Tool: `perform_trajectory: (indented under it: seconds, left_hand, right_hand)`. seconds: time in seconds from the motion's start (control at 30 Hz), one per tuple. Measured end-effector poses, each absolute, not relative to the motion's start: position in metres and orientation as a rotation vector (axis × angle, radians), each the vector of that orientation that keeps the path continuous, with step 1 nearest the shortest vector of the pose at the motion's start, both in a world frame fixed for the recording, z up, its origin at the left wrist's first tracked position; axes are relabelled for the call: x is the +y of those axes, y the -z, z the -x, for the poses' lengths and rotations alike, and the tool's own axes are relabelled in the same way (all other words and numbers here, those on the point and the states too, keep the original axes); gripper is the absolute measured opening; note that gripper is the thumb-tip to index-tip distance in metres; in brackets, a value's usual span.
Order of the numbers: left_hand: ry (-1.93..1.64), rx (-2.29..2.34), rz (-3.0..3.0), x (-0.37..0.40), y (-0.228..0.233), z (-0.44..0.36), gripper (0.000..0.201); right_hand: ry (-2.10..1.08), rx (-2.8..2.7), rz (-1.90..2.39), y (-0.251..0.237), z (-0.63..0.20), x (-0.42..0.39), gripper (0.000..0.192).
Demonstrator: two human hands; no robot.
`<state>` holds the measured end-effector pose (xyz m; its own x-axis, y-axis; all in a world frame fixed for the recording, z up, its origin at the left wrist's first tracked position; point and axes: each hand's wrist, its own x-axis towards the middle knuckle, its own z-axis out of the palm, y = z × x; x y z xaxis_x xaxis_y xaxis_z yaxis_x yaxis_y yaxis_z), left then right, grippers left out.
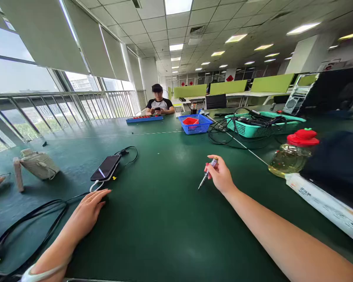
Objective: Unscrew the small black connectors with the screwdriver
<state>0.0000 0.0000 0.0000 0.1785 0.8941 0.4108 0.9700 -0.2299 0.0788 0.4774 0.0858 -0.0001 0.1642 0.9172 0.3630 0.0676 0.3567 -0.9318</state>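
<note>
Two hands are ours over the green table, & we take the phone as our ref. pt. Step in hand, as we judge it: keeping a slim pen-like tool, prob. a small screwdriver, at the ready. It's well to the right of the phone, approx. level w/ its near end. Next move, imo, calls for a steady pinch & good control of the tip, w/ our left free to brace. Re the fingers: our right hand has thumb & index closed round the tool's upper part, other fingers curled in; the shaft sticks out below them, slanting down & back toward the phone's side. Can't tell if the tip touches the table or hangs just above. Our left hand lies palm down just on our side of the phone, fingers nearly straight & slightly spread, gripping nothing we can see; the white cable runs close by its fingertips, between them & the phone, contact unclear. Blue basket = beyond & right of the phone.
</note>
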Motion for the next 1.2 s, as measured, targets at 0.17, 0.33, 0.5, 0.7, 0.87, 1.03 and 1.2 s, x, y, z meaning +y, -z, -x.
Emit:
perform_trajectory:
  seconds: [0.17,0.33,0.5,0.7,0.87,1.03,1.2]
  left_hand:
    - [0.534,-1.811,2.251,0.0002,0.0005,0.0022,0.047]
    - [0.529,-1.846,2.229,-0.0015,-0.0020,-0.0013,0.048]
    - [0.529,-1.873,2.208,-0.0016,-0.0043,-0.0045,0.050]
    - [0.536,-1.876,2.206,-0.0016,-0.0043,-0.0028,0.049]
    - [0.517,-1.929,2.220,-0.0006,-0.0019,-0.0006,0.050]
    - [0.517,-1.938,2.214,0.0004,-0.0008,0.0006,0.051]
    - [0.523,-1.936,2.253,0.0019,0.0005,0.0015,0.050]
  right_hand:
    - [-0.785,-1.266,1.044,0.0009,-0.4784,0.0832,0.038]
    - [-0.785,-1.272,1.023,0.0040,-0.4786,0.0860,0.038]
    - [-0.780,-1.278,1.022,0.0048,-0.4786,0.0871,0.039]
    - [-0.794,-1.278,1.013,0.0050,-0.4789,0.0872,0.039]
    - [-0.798,-1.282,1.014,0.0057,-0.4788,0.0875,0.039]
    - [-0.792,-1.289,1.025,0.0055,-0.4793,0.0871,0.037]
    - [-0.799,-1.286,1.025,0.0049,-0.4792,0.0871,0.037]
